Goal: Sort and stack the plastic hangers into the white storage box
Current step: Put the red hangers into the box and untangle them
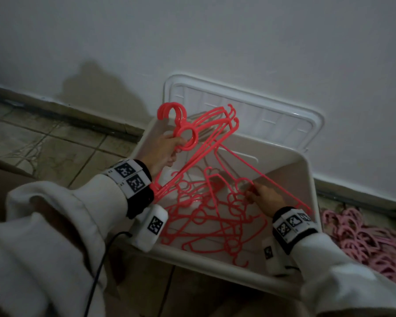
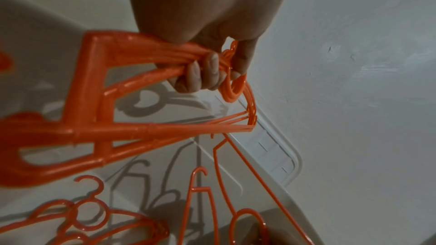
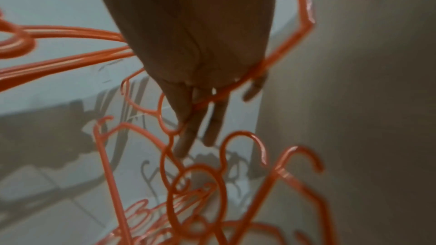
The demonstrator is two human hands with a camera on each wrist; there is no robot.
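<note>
My left hand (image 1: 167,149) grips the bundle (image 1: 199,133); my right hand (image 1: 264,196), nearer the loose hangers (image 1: 215,223), seemingly pinches one pointing away.

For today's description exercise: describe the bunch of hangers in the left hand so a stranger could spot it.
Find the white plastic storage box against the wall. Above its far-left corner, the left hand grips a bunch of coral-red plastic hangers. Unlike the loose coral-red hangers tangled inside, these are aligned and raised.
</note>
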